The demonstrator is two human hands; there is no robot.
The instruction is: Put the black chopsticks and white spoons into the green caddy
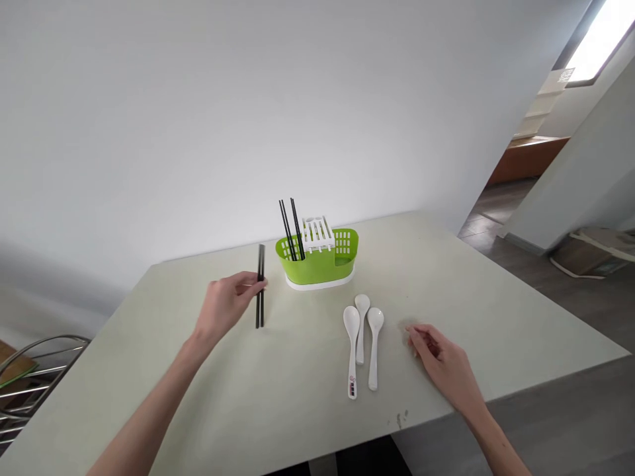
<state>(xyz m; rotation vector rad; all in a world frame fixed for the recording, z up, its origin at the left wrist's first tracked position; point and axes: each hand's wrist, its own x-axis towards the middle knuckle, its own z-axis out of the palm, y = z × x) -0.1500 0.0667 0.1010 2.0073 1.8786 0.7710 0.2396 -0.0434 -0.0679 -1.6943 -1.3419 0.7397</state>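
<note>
In the head view, my left hand [231, 299] pinches a pair of black chopsticks [260, 311] between thumb and fingers. The pair stands nearly upright, left of a green cutlery basket [317, 270] with a white base. More black chopsticks [297, 231] lean in the basket's left compartment. A white slotted rack [318, 233] sits over its middle. Three white spoons lie on the table in front of it: a left spoon [352, 344], a middle spoon [360, 337] and a right spoon [374, 350]. My right hand [444, 363] rests right of the spoons, fingers loosely curled, with nothing visible in them.
The pale table [307, 410] stands against a plain wall [248, 119]. Dark marks [401, 419] show near its front edge. A metal rack [40, 377] stands at the lower left. A covered box [598, 252] is on the floor at the right, beyond the table.
</note>
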